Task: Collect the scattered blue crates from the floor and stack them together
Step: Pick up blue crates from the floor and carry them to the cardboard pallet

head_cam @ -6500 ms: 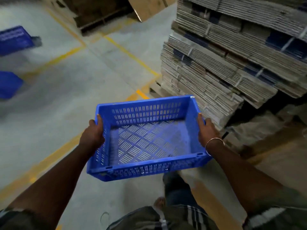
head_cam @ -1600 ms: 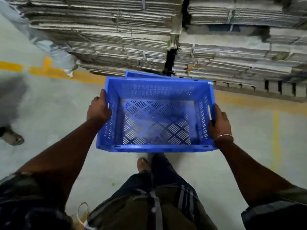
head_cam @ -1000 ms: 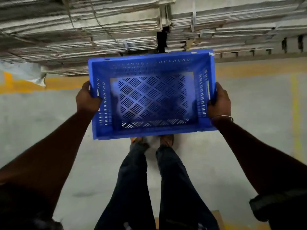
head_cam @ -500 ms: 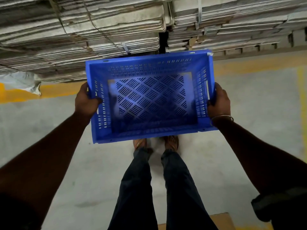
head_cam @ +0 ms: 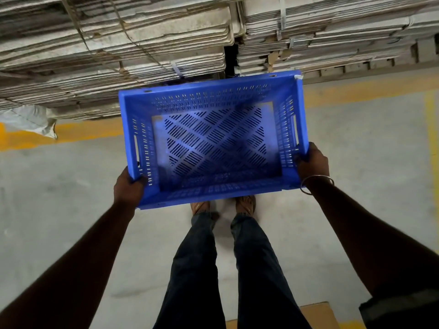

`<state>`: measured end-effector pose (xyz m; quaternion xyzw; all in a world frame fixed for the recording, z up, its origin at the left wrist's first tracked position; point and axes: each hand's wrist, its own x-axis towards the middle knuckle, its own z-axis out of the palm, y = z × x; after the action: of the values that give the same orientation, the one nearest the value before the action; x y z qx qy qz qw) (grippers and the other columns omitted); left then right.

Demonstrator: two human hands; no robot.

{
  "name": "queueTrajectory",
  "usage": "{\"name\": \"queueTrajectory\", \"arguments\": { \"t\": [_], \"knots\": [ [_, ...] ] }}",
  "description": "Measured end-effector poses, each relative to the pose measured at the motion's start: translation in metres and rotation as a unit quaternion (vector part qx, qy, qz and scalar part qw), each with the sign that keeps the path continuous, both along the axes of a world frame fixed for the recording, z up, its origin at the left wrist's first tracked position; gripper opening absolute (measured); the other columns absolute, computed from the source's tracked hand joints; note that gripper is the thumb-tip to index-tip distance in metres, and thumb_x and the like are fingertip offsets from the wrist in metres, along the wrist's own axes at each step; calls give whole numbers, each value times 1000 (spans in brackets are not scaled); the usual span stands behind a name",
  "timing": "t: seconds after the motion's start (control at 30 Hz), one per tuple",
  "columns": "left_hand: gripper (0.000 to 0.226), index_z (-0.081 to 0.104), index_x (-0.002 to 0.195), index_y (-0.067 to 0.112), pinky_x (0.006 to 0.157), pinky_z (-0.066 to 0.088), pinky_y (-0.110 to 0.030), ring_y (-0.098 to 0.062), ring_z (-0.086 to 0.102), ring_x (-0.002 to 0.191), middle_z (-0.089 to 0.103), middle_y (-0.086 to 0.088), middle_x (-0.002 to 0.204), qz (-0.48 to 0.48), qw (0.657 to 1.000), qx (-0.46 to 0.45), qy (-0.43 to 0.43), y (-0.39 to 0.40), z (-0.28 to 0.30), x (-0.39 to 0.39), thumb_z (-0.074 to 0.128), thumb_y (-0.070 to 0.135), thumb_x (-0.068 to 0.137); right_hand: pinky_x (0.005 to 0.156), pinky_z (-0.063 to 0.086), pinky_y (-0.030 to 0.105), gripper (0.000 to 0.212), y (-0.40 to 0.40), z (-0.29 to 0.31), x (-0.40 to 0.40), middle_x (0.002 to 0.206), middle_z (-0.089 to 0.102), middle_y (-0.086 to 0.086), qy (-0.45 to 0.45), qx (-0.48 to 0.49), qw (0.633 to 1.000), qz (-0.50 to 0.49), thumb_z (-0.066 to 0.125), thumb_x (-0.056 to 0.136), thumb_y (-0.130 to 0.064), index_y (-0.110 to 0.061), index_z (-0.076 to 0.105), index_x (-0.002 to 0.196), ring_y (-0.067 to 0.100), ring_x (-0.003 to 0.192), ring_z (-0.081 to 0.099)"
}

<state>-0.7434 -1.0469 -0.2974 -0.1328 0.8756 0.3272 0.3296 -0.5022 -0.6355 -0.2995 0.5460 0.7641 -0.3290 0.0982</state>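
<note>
On my left, a white sack (head_cam: 28,119) lies at the foot of the strapped bundles of flattened cardboard (head_cam: 114,51), beside the yellow floor line (head_cam: 78,131). My left hand (head_cam: 128,188) grips the near-left corner of the blue crate (head_cam: 213,143), fingers curled over the rim and wall, below the slot handle on that side.

I hold the crate in the air out in front of me, over my sandalled feet (head_cam: 223,205) and the concrete floor (head_cam: 59,186), its far edge close to the cardboard. It is empty, and I judge it light: slotted walls and a perforated lattice base leave little plastic in it. It looks stiff, moulded hard, with a thick rim that should not flex under a two-handed hold. The smooth plastic could slide in the fingers, so the rim lip and the slot handles in the short walls are the sound places to take it. A corner hold like mine works but gives less control when lowering it.

My right hand (head_cam: 311,162), a metal bangle (head_cam: 317,185) at the wrist, clasps the right wall near its near corner, fingers wrapped on the rim.
</note>
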Motion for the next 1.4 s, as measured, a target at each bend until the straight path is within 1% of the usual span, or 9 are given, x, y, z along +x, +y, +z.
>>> {"name": "queueTrajectory", "arguments": {
  "t": [0.13,0.33,0.47,0.6,0.83,0.93,1.13,1.3,1.4],
  "knots": [
    [48,66,106,50,92,54,-55,-30,68,101,72,1,109,22,1000,15,3,-1,-8,-8,62,20,68,71,33,26,29,-5,2,2,107,67,20,21,16,1000,0,58,86,-8,-7,58,115,40,100,59],
    [42,66,99,51,91,55,-54,-30,68,99,72,0,105,37,999,23,15,5,-4,-15,64,23,68,75,40,29,32,-6,3,-2,107,69,18,40,23,999,-20,58,84,-6,-9,60,116,39,100,61],
    [41,67,104,48,90,55,-54,-29,68,100,72,1,109,56,997,49,22,5,0,-10,67,23,71,73,39,26,29,-2,9,-1,103,70,17,61,37,997,-17,59,84,-9,-10,62,113,37,96,63],
    [42,66,115,39,92,55,-54,-27,68,104,72,1,113,67,995,72,35,3,1,-5,67,22,76,76,46,35,29,2,12,-3,100,71,17,90,61,994,-3,59,84,-10,-11,62,113,38,94,63],
    [40,65,124,21,94,53,-55,-35,66,107,70,-8,115,85,990,111,11,19,-4,-16,63,6,86,81,48,36,29,10,-4,-19,101,70,15,91,44,995,1,60,84,-12,-12,62,113,37,96,63],
    [41,64,125,19,96,52,-55,-35,65,108,68,-10,117,85,989,123,2,21,-6,-14,60,1,88,81,46,34,30,12,-9,-18,104,70,16,86,47,995,12,60,85,-11,-12,61,115,37,99,63],
    [42,61,129,17,96,51,-58,-36,63,114,67,-12,124,54,990,132,-11,12,-7,-13,61,3,89,73,41,31,27,8,-11,-8,102,69,18,73,46,996,15,59,87,-13,-10,58,114,38,96,62],
    [49,61,127,24,95,52,-58,-33,65,111,69,-7,122,41,992,122,-19,7,-11,-1,65,15,79,76,47,39,25,7,-13,5,98,68,20,71,42,997,3,59,86,-14,-9,57,111,41,92,63],
    [45,61,126,23,95,52,-57,-33,65,111,68,-8,122,43,992,117,-16,8,-13,2,64,7,84,75,46,38,26,9,-13,4,98,68,21,62,40,997,4,59,86,-11,-7,57,111,40,91,62]
  ]
}}
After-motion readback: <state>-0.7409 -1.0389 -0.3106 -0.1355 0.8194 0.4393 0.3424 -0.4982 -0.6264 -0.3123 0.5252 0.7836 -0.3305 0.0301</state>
